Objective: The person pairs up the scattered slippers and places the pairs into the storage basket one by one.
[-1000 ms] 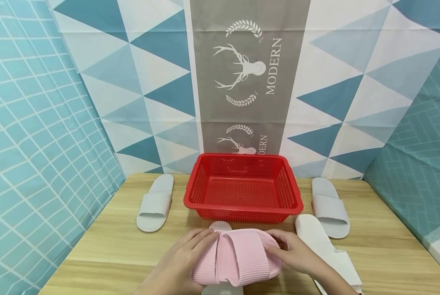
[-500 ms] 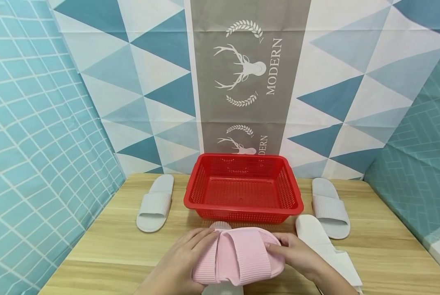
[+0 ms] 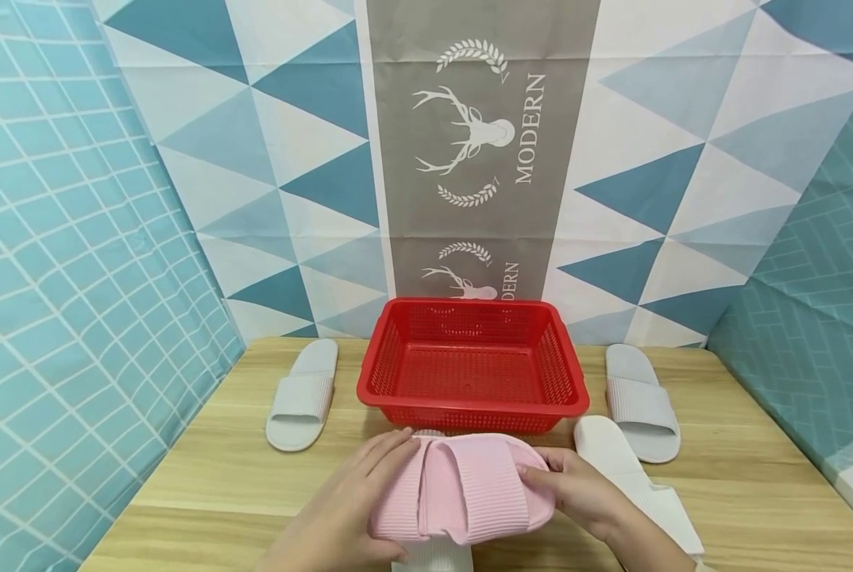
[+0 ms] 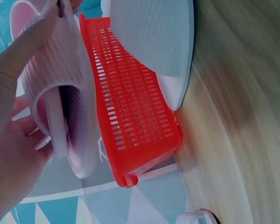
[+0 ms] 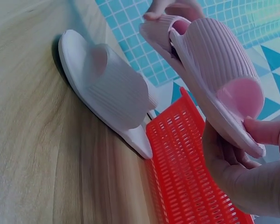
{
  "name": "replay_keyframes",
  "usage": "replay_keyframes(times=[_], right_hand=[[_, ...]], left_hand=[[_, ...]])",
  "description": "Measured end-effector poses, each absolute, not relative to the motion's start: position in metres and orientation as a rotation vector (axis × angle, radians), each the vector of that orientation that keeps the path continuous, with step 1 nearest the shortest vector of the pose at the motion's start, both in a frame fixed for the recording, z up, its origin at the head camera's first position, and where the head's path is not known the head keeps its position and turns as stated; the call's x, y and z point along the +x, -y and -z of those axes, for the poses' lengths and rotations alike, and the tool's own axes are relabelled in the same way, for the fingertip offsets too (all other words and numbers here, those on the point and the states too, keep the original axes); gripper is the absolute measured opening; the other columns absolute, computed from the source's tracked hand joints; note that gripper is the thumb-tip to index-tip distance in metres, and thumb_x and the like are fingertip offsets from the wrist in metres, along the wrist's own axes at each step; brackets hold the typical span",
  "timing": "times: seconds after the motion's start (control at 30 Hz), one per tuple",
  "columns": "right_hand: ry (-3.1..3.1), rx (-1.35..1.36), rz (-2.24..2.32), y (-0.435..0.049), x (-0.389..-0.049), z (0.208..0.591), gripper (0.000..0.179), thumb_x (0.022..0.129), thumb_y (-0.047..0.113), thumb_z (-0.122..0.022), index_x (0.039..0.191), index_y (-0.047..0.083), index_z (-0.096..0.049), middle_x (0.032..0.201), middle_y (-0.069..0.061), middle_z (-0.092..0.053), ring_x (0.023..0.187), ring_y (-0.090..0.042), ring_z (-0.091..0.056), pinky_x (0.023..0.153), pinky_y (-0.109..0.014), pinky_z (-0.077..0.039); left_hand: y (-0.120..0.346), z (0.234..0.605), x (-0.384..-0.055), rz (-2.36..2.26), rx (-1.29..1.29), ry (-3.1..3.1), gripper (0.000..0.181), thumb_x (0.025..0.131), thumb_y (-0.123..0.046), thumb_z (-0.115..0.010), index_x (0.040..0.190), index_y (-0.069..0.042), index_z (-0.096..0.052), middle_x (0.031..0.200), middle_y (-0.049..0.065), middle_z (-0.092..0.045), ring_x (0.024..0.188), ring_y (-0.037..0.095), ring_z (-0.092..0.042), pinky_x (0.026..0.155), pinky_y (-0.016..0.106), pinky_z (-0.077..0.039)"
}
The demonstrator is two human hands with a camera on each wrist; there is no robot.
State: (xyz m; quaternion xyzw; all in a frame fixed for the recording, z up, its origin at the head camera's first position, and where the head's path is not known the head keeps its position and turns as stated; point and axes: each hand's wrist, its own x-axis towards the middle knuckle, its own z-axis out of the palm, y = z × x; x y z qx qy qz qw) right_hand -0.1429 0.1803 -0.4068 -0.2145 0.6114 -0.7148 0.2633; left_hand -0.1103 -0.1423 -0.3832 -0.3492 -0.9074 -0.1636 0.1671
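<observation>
Two pink ribbed slippers (image 3: 498,485), one tucked into the other, are held in the air by both hands before the basket. My left hand (image 3: 348,508) grips their left end, fingers over the top. At the right end, my right hand (image 3: 584,492) pinches a slipper's edge, the thumb on the insole and the fingers beneath, as the right wrist view shows. Below the pink pair a white ribbed slipper (image 5: 114,88) lies on the table, mostly hidden in the head view. The left wrist view shows the pink pair (image 4: 58,70) from its left end.
A red perforated plastic basket (image 3: 469,413) stands at the back middle of the wooden table (image 3: 205,477). Pale slippers lie on both sides: one at the left (image 3: 301,401), a grey-white one at the right (image 3: 641,405) and a white one (image 3: 612,457) nearer the right arm.
The pink pair has risen slightly, covering more of the white slipper's far end. My left thumb now shows at the pair's lower edge. The right hand keeps its pinch.
</observation>
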Motion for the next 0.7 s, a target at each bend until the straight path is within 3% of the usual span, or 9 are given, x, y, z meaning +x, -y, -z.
replay_keyframes(times=[0.13, 0.27, 0.7], right_hand=[[-1.651, -0.548, 1.946, -0.184, -0.144, 0.407, 0.022, 0.099, 0.012, -0.046, 0.116, 0.005, -0.058, 0.094, 0.009, -0.071, 0.086, -0.004, -0.067, 0.077, -0.021, -0.056], [-1.64, -0.54, 1.959, -0.187, -0.145, 0.407, 0.019, 0.099, 0.011, -0.045, 0.112, 0.011, -0.06, 0.094, 0.01, -0.071, 0.086, -0.003, -0.067, 0.077, -0.02, -0.056], [-1.621, -0.557, 1.97, -0.193, -0.148, 0.405, 0.02, 0.1, 0.011, -0.043, 0.11, 0.013, -0.061, 0.096, 0.009, -0.072, 0.088, -0.003, -0.067, 0.077, -0.02, -0.057]], left_hand=[[0.147, 0.381, -0.114, 0.502, -1.017, 2.449, 0.094, 0.064, -0.055, -0.082, 0.142, -0.018, -0.044, 0.145, -0.003, -0.048, 0.13, 0.016, -0.047, 0.099, 0.043, -0.051], [0.15, 0.38, -0.119, 0.538, -1.018, 2.336, 0.077, 0.073, -0.054, -0.076, 0.134, -0.014, -0.052, 0.136, 0.0, -0.057, 0.123, 0.017, -0.053, 0.095, 0.041, -0.052], [0.154, 0.386, -0.123, 0.645, -0.898, 2.465, 0.066, 0.076, -0.049, -0.076, 0.131, -0.019, -0.056, 0.136, -0.005, -0.057, 0.125, 0.015, -0.053, 0.097, 0.042, -0.052]])
